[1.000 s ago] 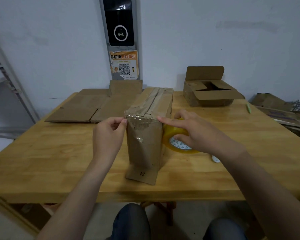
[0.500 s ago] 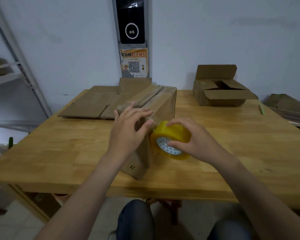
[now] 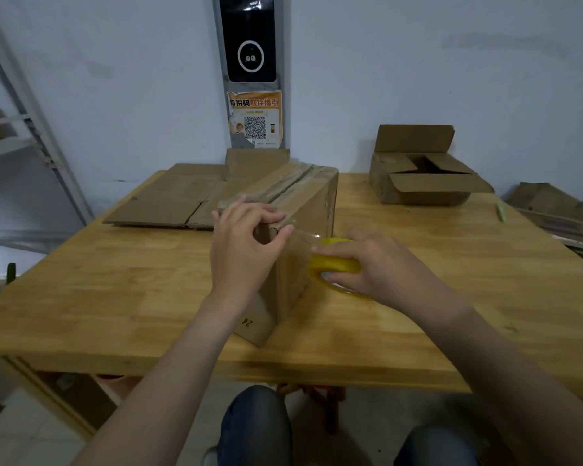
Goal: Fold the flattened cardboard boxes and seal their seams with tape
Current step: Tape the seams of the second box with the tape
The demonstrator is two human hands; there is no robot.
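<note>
On the table (image 3: 115,280), left hand (image 3: 241,250) fingers curled over the box (image 3: 312,210) corner, right hand (image 3: 381,264) fingers gripping tape roll (image 3: 334,264).

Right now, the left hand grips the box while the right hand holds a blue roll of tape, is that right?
Not quite. The head view shows the roll of tape is yellow, not blue. The left hand does grip the box, and the right hand holds the roll.

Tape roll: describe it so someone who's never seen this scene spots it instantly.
On the wooden table, find the closed box standing mid-table. Just right of it, the right hand grips the tape roll. It is the only bright yellow ring among brown cardboard.
</note>
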